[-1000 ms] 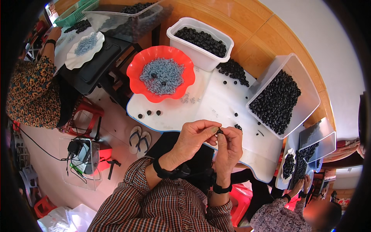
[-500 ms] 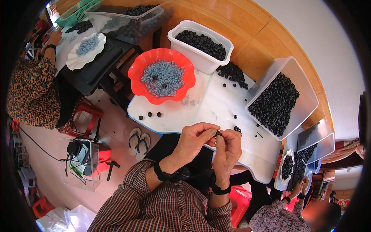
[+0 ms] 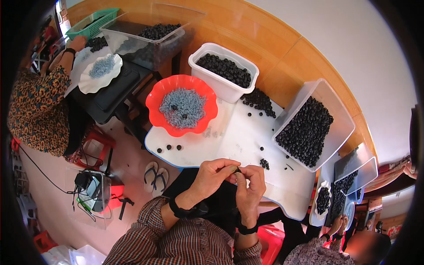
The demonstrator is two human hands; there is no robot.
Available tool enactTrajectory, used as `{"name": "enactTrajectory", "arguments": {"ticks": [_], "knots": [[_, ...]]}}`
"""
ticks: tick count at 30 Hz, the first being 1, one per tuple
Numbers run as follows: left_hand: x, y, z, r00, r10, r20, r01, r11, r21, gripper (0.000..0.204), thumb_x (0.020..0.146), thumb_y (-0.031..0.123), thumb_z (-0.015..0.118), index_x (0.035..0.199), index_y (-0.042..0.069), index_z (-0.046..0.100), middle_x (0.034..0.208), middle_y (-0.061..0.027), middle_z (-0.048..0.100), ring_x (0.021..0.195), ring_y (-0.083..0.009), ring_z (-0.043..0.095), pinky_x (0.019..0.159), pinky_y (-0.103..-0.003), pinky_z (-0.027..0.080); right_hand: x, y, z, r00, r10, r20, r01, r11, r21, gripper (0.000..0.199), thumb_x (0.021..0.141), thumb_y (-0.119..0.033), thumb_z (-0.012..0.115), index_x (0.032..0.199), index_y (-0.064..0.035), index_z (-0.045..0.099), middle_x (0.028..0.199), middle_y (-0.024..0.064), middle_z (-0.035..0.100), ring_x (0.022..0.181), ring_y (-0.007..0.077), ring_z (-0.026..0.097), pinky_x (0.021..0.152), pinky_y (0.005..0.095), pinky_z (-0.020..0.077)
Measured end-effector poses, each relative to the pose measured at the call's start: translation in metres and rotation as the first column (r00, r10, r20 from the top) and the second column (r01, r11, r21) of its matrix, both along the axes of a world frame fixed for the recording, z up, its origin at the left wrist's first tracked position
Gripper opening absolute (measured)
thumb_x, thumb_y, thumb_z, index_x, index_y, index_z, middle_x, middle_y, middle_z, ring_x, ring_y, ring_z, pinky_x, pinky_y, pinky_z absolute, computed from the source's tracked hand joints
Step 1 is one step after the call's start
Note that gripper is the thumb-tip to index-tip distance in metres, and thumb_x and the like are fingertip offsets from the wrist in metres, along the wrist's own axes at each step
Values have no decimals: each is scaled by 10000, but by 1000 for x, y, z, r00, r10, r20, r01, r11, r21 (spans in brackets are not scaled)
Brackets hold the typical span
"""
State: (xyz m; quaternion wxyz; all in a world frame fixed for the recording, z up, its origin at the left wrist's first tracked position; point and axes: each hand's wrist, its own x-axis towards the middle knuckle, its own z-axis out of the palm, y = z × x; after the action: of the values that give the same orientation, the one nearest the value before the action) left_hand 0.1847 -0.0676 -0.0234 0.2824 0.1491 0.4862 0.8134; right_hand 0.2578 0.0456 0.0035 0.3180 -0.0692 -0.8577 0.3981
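Left hand [image 3: 216, 173] and right hand [image 3: 250, 182] meet above the white tabletop [image 3: 238, 137] edge, both grips pinching one small black round bead [image 3: 238, 170] between fingertips. Looks like mid-assembly of the bead; next move likely needs a steady press. Red scalloped plastic bowl of grey-blue pieces [image 3: 182, 108] sits beyond.

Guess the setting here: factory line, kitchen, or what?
Likely a small hand-assembly workshop. Clear bins hold heaps of small black round parts, a red bowl holds grey bits, and both hands pinch one black part over a white table; other people sit nearby.
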Motion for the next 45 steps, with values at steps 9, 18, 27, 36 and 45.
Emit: {"name": "enactTrajectory", "arguments": {"ticks": [9,18,27,36,45], "knots": [[4,6,-2,1000,7,27,-7,1000,-29,257,928,84,641,1127,-79,637,920,-94,692,768,-116,665,723,-235,569,2,-4,-5,997,-39,61,38,999,11,146,814,101,608,945,34,603,933,159,583,761,279,627,649,335,526],[-1,4,-10,997,-40,60,41,999,-27,246,934,78,627,1132,-69,637,909,-96,685,730,-111,657,676,-243,577,6,-3,-26,1000,-13,24,23,881,-472,148,886,79,578,1019,23,616,939,71,610,796,128,603,713,253,509],[-15,-8,-28,970,-105,221,57,976,210,219,978,120,561,1102,-42,642,889,-94,666,690,-104,632,646,-267,592,14,5,-34,994,-95,60,112,831,-545,147,887,82,585,1020,31,619,963,52,599,815,111,599,745,240,506],[-43,-3,-12,920,-195,339,57,925,376,350,1008,201,514,1225,-70,561,1017,-160,656,810,-126,618,794,-304,584,8,19,-44,993,-101,66,121,810,-574,132,899,63,583,1020,33,623,935,47,601,789,108,601,732,239,506],[-84,28,11,921,-125,369,56,980,191,323,1003,297,535,1042,-18,595,840,-48,612,701,-79,575,640,-226,514,10,26,-58,987,-89,135,151,801,-579,115,897,43,586,1001,16,624,866,38,632,766,101,604,745,237,498]]}}
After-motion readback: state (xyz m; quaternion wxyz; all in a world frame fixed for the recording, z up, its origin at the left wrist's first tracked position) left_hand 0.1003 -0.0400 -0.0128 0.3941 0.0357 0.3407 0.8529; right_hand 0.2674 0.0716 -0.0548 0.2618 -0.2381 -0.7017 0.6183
